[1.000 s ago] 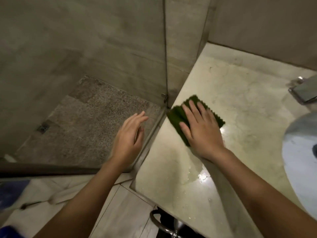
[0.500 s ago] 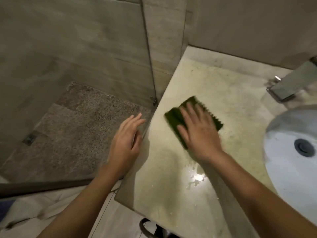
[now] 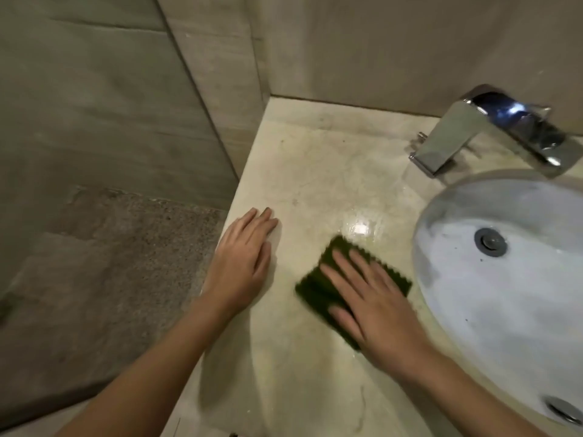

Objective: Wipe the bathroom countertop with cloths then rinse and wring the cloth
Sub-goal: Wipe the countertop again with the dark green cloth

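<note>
Two bare forearms enter from the lower edge and reach over the pale stone bench (image 3: 315,171). The right hand (image 3: 375,298) lies flat on a dark green cloth (image 3: 317,291), fingers straight and slightly spread, palm pressing the cloth down onto the bench. The cloth is a small rectangle with a zigzag-cut edge. It lies on the bench top just left of the basin (image 3: 504,294), and its far corner and left side show from under the hand. Its outline is a little blurred.

The left hand (image 3: 243,263) is to the left of the cloth, apart from it, near the bench's left edge. It is open and holds nothing, with its fingers straight and close together and pointing away from the person. Whether the palm rests on the stone or hovers just above it cannot be told.

Just beyond the cloth's far corner a wet patch (image 3: 361,228) on the stone catches the light. The white oval basin is sunk into the bench on the right, with a round metal drain (image 3: 490,242) in its bottom. Beyond the basin a square chrome faucet (image 3: 492,134) stands on the bench, its spout reaching over the basin's rim. To the left, below the bench's edge, is a speckled shower floor (image 3: 110,247). A tiled wall (image 3: 378,42) closes off the bench at the back.
</note>
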